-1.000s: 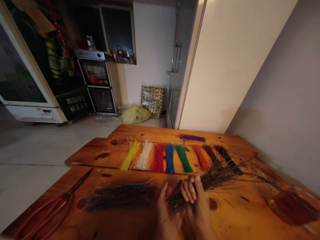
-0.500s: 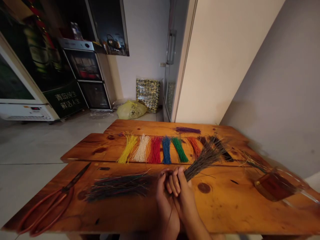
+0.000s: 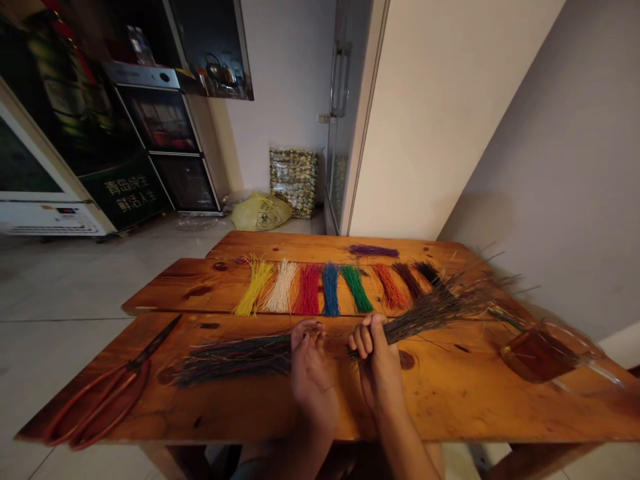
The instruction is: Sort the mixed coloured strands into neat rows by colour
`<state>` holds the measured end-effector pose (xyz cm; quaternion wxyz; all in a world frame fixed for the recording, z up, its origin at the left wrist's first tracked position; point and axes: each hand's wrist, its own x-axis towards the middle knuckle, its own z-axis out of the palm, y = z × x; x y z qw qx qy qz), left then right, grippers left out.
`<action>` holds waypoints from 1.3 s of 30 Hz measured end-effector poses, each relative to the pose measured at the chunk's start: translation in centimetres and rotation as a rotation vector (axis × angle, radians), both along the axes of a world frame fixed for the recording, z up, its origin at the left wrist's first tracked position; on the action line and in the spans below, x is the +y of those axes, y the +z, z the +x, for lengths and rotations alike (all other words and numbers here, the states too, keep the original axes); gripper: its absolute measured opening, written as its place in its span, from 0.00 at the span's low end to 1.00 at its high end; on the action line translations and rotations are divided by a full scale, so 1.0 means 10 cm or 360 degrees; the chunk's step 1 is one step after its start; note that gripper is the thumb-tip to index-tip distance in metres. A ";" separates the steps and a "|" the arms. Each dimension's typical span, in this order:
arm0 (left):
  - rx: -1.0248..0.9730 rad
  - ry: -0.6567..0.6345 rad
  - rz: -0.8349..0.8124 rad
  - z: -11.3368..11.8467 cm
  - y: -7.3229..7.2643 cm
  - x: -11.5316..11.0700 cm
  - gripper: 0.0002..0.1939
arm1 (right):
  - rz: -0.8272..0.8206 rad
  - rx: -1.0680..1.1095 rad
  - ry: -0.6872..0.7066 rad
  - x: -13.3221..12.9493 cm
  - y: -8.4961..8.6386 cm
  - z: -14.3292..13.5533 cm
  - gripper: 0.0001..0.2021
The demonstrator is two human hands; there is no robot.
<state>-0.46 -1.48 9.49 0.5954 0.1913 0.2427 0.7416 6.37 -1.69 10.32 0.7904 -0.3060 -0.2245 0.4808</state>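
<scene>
My right hand (image 3: 374,353) is closed around one end of a bundle of thin dark strands (image 3: 433,312), whose loose ends fan out to the upper right. A short stub of it shows below the fingers. Apart from it, my left hand (image 3: 313,360) is raised palm inward, fingers loosely bent and nothing visible in its grasp. A second, mixed dark bundle (image 3: 235,360) lies on the wooden table (image 3: 250,417), its right end passing behind my left hand. Beyond my hands is a row of coloured strand bundles, among them red (image 3: 310,290), blue (image 3: 331,290) and green (image 3: 357,289).
Large red-handled scissors (image 3: 115,387) lie at the table's left. On the right stands a glass jug (image 3: 543,353) of brown liquid, close to the held strands' tips. A purple bundle (image 3: 374,251) lies at the back. A yellow bag (image 3: 261,212) sits on the floor behind.
My hands were together at the bundle's end; now they are apart. My right hand has moved right with the bundle, which tilts lower, and my left hand has moved left. The view has shifted slightly.
</scene>
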 end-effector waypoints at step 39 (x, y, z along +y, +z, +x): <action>-0.0132 -0.0358 0.0069 0.05 -0.05 0.32 0.06 | 0.0034 0.0236 0.0365 -0.14 -0.01 -0.09 0.11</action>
